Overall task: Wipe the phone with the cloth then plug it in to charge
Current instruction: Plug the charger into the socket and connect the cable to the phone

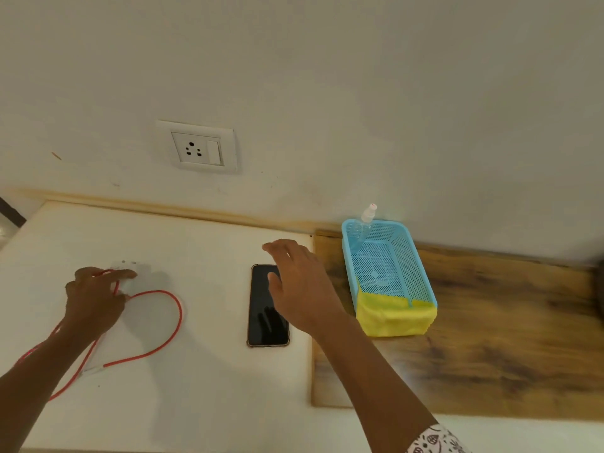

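A black phone [267,305] in a thin tan-edged case lies flat, screen up, on a white table [202,387], its glossy dark glass reflecting fingers. The right hand [300,289] hovers over the phone's upper right part, fingers spread and relaxed, grasping nothing; the thumb shows over the screen's top. At nine o'clock from the phone, the left hand [96,299] curls its fingers around a red charging cable [170,325] beside a white charger plug [129,266]; the cable loops toward the phone without touching it. At three o'clock, on a wooden board [490,338], a blue mesh basket [392,256] has a yellow cloth [395,317] draped over its near end and a clear spray bottle [366,223] at its far end. Farther, at eleven o'clock, a white wall socket [197,147] sits empty.
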Tool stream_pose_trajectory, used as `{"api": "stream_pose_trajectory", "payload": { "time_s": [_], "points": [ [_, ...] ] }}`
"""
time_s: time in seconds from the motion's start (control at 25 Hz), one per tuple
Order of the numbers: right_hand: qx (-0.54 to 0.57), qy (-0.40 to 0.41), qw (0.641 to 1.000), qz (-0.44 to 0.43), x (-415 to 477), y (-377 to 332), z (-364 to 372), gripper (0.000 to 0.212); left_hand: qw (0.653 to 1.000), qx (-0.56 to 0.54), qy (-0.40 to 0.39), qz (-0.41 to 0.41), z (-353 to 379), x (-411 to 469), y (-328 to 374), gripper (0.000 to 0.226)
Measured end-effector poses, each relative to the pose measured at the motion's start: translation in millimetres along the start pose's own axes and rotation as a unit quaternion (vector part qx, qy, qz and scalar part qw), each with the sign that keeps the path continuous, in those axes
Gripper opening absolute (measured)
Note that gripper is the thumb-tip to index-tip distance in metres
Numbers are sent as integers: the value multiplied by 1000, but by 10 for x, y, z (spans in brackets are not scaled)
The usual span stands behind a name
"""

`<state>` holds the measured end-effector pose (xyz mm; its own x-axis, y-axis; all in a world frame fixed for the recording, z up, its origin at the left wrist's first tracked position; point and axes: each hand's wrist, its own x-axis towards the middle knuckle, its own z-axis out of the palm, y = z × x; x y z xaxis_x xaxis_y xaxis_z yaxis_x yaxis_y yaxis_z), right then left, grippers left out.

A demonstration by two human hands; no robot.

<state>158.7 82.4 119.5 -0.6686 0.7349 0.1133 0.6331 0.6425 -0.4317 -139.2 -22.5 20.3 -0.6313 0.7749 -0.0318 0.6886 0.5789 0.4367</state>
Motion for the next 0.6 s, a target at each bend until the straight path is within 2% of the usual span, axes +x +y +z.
{"api": "stream_pose_trajectory", "payload": {
  "time_s": [0.16,0.28,0.32,0.36,0.44,0.48,0.52,0.6],
  "points": [
    [130,-2,990,55,83,-208,27,40,996,-28,60,57,-190,-138,313,30],
    [256,-12,954,156,118,-371,66,34,977,-84,147,132,-313,-393,599,27],
    [317,-35,925,207,132,-424,68,33,968,-108,171,152,-351,-522,721,31],
    [399,-73,875,264,149,-477,64,37,959,-128,184,174,-388,-666,861,34],
    [581,-142,729,333,163,-572,63,46,943,-155,178,233,-432,-952,1155,36],
    [641,-148,674,336,147,-608,66,47,937,-163,163,264,-432,-1086,1280,37],
    [677,-136,643,332,130,-625,66,44,931,-167,146,290,-424,-1194,1365,38],
    [714,-84,610,334,92,-607,22,31,927,-181,127,303,-399,-1330,1427,38]
  ]
}}
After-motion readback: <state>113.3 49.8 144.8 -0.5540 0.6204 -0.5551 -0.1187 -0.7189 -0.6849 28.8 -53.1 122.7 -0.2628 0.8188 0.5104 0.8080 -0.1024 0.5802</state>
